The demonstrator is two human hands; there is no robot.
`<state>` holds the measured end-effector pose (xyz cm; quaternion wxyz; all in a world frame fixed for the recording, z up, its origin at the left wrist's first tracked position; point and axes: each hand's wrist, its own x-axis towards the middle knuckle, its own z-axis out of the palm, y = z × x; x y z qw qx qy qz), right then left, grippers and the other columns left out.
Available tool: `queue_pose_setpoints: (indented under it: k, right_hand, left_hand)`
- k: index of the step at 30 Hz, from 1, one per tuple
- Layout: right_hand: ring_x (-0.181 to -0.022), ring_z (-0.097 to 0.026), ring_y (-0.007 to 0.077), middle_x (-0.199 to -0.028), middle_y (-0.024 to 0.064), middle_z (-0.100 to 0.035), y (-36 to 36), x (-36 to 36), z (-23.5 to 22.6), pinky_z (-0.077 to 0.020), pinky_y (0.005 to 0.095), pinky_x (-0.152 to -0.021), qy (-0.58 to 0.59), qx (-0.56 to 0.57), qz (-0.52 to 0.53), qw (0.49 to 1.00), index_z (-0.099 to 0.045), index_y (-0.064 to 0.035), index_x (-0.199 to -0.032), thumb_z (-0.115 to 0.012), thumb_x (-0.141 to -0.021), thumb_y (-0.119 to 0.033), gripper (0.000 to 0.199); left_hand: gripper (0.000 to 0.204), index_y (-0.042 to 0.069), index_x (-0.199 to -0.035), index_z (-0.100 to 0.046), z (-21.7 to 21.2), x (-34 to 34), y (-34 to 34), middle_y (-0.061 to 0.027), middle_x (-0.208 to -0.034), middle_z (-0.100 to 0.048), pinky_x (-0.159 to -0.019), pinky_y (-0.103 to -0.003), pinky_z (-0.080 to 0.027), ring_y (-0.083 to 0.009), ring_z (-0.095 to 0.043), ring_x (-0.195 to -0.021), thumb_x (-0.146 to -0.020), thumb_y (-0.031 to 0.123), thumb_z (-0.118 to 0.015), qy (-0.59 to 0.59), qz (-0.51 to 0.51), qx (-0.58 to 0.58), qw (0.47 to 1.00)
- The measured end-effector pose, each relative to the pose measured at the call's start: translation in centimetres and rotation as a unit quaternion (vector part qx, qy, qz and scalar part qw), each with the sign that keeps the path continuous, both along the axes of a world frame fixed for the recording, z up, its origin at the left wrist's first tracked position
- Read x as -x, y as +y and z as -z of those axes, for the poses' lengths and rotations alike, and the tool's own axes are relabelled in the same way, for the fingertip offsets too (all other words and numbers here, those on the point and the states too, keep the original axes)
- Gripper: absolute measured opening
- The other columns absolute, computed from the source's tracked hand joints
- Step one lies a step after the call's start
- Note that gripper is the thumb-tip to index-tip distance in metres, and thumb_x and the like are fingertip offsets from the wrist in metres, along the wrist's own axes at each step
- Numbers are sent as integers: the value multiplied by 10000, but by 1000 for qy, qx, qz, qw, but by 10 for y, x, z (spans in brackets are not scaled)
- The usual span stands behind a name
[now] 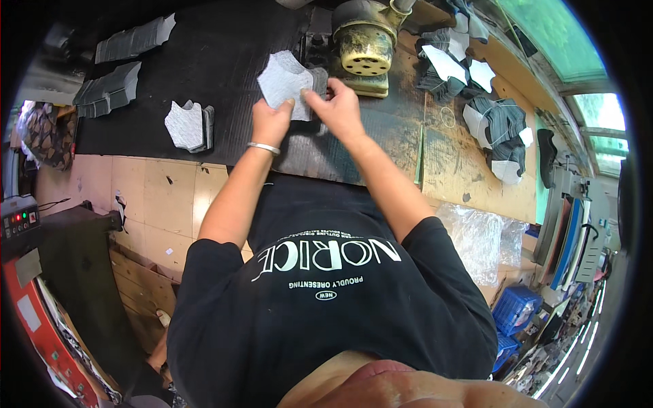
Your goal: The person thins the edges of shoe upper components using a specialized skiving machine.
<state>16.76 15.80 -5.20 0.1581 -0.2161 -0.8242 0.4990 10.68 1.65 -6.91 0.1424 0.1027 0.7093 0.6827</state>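
Over the dark work table [224, 61], both hands grip a stack of cut fabric pieces [282, 78], pale grey on top and darker at the right side. My left hand [272, 122] closes on its lower left edge, thumb on the top piece. On the right side, my right hand [338, 109] is closed with its thumb pressed on the pale face; its fingers are partly hidden behind the stack. Just beyond my right hand stands a worn yellow-cream machine head [367, 51] with holes in its round face. A smaller stack of similar pieces [187, 127] lies left of my left hand.
Long rows of grey cut pieces [136, 41] lie at the far left. Loose piles of grey and white pieces [500, 129] rest on the wooden surface at right. Clear plastic sheeting [476, 238] and blue crates [517, 309] are lower right. A control box [20, 219] stands at left.
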Motion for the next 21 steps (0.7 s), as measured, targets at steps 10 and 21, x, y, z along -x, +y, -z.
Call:
queue_pose_setpoints:
  k: [10, 21]
  right_hand:
    - [-789, -585, 77, -913, 23, -658, 9, -23, 5, -472, 218, -700, 146, 344, -76, 924, -623, 23, -1051, -686, -821, -105, 270]
    - [-889, -601, 97, -1044, 64, -627, 10, -25, -5, -490, 242, -773, 104, 436, -78, 890, -505, 22, -1204, -660, -833, -44, 408]
  left_hand:
    - [282, 10, -1087, -576, -10, -13, -11, -70, -1022, -647, -748, -261, -514, -128, -636, -879, -891, 200, -647, -244, 96, -256, 931]
    - [260, -60, -1073, -606, -12, -21, -15, -77, -970, -655, -721, -216, -494, -109, -618, -798, -866, 90, -657, 57, 59, -77, 994]
